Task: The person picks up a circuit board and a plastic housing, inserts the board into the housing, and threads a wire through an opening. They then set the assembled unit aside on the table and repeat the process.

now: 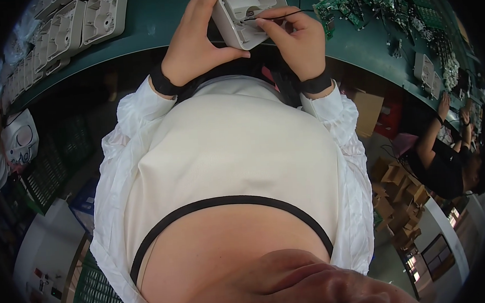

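At the near edge of the green bench I hold a light grey plastic housing, tilted with its hollow inside facing up. My left hand grips its left side, the thumb along the near edge. Over the housing's right side, my right hand pinches a thin black cable between thumb and forefinger. One end of that cable lies inside the housing, near a raised round part; the other runs right toward a pile of green circuit boards. The housing's far end is cut off by the upper edge of the view.
Several similar grey housings stand in rows on the bench at the left. More housings and bundled wires lie at the right. Co-workers are at both sides, one person in black at the right. Cardboard boxes fill the floor there.
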A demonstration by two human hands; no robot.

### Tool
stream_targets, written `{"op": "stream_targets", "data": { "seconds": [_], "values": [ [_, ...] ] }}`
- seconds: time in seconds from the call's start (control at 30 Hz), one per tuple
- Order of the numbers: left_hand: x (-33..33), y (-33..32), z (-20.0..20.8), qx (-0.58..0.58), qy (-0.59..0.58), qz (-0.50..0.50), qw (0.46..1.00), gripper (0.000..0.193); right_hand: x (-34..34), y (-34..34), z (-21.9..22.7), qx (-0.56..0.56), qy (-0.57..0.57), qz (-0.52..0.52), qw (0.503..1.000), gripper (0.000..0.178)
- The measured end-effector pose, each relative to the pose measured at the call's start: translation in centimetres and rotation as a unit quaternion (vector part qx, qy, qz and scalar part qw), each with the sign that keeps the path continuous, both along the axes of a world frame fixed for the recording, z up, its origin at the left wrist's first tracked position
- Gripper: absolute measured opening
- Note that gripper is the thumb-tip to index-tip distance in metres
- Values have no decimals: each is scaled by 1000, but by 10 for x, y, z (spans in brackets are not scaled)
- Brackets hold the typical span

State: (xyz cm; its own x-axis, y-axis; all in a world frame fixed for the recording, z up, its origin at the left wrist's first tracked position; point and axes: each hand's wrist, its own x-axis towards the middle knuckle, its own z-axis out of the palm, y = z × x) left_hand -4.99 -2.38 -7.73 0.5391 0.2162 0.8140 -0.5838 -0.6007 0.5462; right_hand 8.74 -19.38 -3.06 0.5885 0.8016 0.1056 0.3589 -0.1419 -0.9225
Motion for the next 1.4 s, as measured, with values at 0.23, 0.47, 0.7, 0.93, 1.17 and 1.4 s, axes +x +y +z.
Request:
{"op": "stream_targets", "data": {
  "seconds": [0.23,0.47,0.7,0.93,1.17,1.4],
  "values": [
    [-21,-23,54,13,310,124,943,107,-4,2,-7,98,-200,28,974,14],
    [-23,-26,56,-14,311,107,944,102,-1,6,-10,121,-342,96,927,18],
    [-6,-9,-4,-16,50,3,999,100,0,3,-13,110,-288,73,948,29],
    [-7,-8,22,-45,140,7,989,98,4,-7,-2,63,57,114,990,37],
    [-18,-20,78,-236,436,28,868,98,32,-36,-23,130,191,117,966,40],
    [-15,-1,23,-11,91,6,996,101,31,-34,13,39,-143,160,976,41]
  ]
}}
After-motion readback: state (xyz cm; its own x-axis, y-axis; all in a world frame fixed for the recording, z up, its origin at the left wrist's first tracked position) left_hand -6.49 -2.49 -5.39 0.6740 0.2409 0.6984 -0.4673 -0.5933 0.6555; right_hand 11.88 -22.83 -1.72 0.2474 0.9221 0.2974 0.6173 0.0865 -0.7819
